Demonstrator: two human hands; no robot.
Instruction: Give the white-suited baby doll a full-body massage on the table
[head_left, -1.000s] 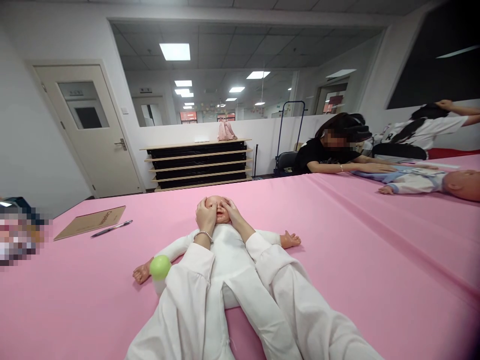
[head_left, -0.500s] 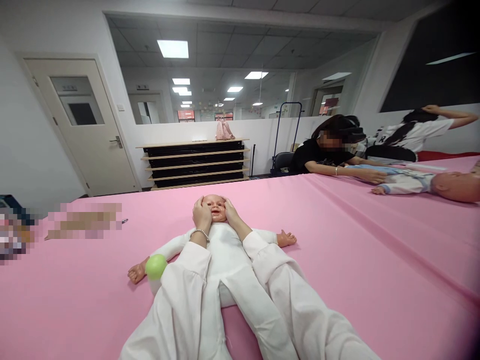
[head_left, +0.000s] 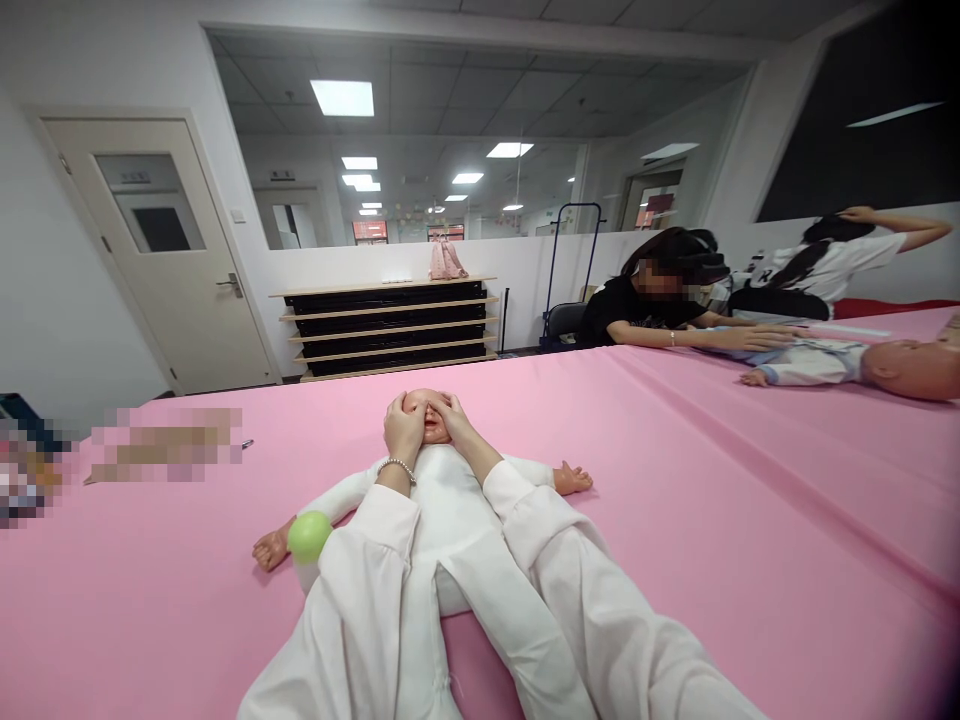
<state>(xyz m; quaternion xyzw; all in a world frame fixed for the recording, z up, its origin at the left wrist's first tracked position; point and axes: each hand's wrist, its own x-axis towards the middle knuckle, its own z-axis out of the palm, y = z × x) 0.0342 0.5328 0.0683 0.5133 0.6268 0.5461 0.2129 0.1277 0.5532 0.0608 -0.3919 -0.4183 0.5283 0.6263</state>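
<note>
A baby doll (head_left: 450,500) in a white cloth suit lies on its back on the pink-covered table, its head at the far end and its arms spread. My left hand (head_left: 402,428), with a beaded bracelet at the wrist, cups one side of the doll's head. Around the other side curves my right hand (head_left: 459,425). Both thumbs rest on the doll's face near the nose and eyes, partly covering them; the mouth shows below. Beside my left sleeve stands a container with a green rounded top (head_left: 310,537), its whitish lower part half hidden by the sleeve.
Pink cloth (head_left: 675,520) covers the table. Blurred-out items (head_left: 169,445) lie at the left. Across the table at the right, a person (head_left: 652,300) in black has hands on another doll (head_left: 825,360). Black shelving (head_left: 390,320) stands against the back wall.
My thumbs have moved inward from the sides of the doll's head onto its face. The other person's near hand has shifted right along the other doll.
</note>
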